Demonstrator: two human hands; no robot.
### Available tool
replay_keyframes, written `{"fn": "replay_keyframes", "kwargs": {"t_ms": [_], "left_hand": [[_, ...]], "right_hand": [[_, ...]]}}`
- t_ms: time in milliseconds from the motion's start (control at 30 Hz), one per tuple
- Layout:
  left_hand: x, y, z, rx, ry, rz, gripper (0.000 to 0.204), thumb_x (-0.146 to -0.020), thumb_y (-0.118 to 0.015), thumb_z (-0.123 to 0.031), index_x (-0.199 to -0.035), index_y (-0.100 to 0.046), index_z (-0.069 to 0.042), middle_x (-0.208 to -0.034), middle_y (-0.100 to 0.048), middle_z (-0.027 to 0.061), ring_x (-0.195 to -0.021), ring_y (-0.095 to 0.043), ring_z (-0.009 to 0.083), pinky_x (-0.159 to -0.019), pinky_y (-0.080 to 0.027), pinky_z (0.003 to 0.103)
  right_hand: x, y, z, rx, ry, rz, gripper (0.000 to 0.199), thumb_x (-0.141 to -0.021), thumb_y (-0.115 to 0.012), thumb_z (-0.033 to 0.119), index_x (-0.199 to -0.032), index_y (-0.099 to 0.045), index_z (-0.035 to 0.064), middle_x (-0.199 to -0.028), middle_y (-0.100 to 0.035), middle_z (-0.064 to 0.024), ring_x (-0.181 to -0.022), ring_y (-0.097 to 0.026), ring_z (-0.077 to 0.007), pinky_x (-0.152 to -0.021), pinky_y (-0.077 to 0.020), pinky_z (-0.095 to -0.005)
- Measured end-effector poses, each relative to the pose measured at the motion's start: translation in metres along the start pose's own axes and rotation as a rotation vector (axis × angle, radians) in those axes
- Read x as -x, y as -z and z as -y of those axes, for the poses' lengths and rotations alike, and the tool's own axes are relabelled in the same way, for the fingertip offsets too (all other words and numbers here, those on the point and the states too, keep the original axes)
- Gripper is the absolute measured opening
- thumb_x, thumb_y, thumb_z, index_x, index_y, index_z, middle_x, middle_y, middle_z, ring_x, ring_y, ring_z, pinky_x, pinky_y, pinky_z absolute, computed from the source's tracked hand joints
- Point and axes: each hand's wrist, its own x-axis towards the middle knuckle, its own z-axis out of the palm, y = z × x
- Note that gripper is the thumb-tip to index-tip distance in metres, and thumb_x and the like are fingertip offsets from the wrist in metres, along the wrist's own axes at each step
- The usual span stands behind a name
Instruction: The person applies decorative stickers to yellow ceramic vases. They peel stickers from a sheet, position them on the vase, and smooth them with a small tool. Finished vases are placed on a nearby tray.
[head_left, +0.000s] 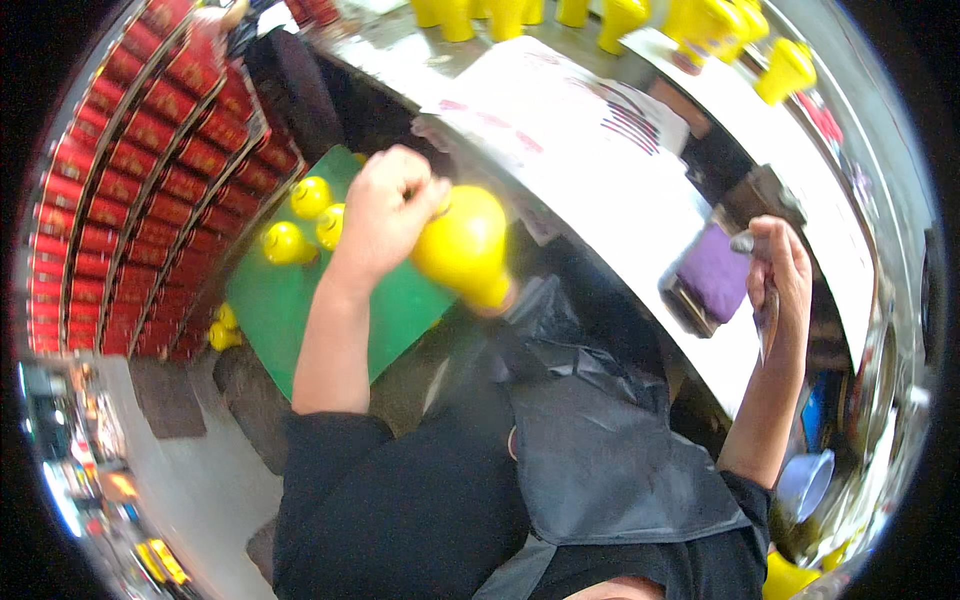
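My left hand [385,205] is closed on one end of a glossy yellow vase [463,243], its fingers pinched at the wide, rounded part. The vase is held tilted in the air, and its narrower end points down toward my apron. On the right, my right hand [782,270] is closed round a slim tool with a grey rounded end [742,242]; its exact kind is unclear. Beside that hand, a purple cloth pad [712,272] lies on a dark block on the white table [600,215].
Several yellow vases [288,243] stand on a green board [290,325] at left. Red boxes [130,190] are stacked high beyond it. More yellow vases [785,72] line the back. Printed sheets [540,95] cover the far tabletop. A blue basin [806,482] sits at lower right.
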Motion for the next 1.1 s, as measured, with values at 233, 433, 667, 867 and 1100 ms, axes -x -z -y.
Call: {"fn": "replay_keyframes", "kwargs": {"t_ms": [233,433,667,867,1100], "left_hand": [[0.139,0.021,0.086,-0.532,0.506,-0.133,0.019,-0.082,-0.076,-0.022,-0.073,-0.072,-0.005,-0.089,-0.069,0.0126,-0.09,-0.065,0.0329,-0.083,-0.051,0.046],[0.191,0.059,0.152,-0.801,0.77,-0.255,0.024,-0.083,-0.074,-0.028,-0.076,-0.076,-0.004,-0.09,-0.072,0.0158,-0.087,-0.067,0.0371,-0.081,-0.053,0.049],[0.198,0.093,0.217,-0.911,0.859,-0.339,0.034,-0.086,-0.066,-0.033,-0.077,-0.076,-0.002,-0.088,-0.073,0.0204,-0.082,-0.069,0.0414,-0.077,-0.054,0.053],[0.2,0.08,0.271,-1.047,0.688,-0.303,0.032,-0.084,-0.065,-0.032,-0.074,-0.076,-0.005,-0.082,-0.072,0.0167,-0.078,-0.069,0.0381,-0.072,-0.055,0.051],[0.188,0.065,0.274,-1.062,0.766,-0.142,0.031,-0.082,-0.074,-0.035,-0.072,-0.077,-0.006,-0.079,-0.072,0.0158,-0.074,-0.069,0.0374,-0.069,-0.054,0.049]], "right_hand": [[-0.031,-0.049,-0.017,-0.054,-0.204,0.291,0.036,-0.109,-0.054,0.037,-0.11,-0.068,0.0038,-0.1,-0.072,-0.0144,-0.049,-0.05,0.0003,-0.037,-0.0379,-0.0144],[-0.044,-0.079,-0.022,0.084,-0.265,0.401,0.03,-0.11,-0.052,0.033,-0.111,-0.066,0.0063,-0.089,-0.068,-0.0063,-0.044,-0.044,-0.0002,-0.037,-0.0299,-0.0157],[-0.058,-0.062,-0.034,0.201,-0.329,0.301,0.026,-0.109,-0.054,0.031,-0.112,-0.065,0.0077,-0.083,-0.068,-0.0049,-0.041,-0.042,-0.0014,-0.035,-0.0277,-0.0181],[-0.056,-0.049,-0.045,0.158,-0.417,0.237,0.021,-0.107,-0.059,0.029,-0.109,-0.066,0.0086,-0.077,-0.063,0.0003,-0.04,-0.043,-0.0023,-0.035,-0.0289,-0.0187],[-0.045,-0.051,-0.047,0.099,-0.43,0.207,0.018,-0.103,-0.064,0.023,-0.105,-0.068,0.0057,-0.092,-0.071,-0.0102,-0.046,-0.045,-0.0028,-0.039,-0.0316,-0.0175]]}}
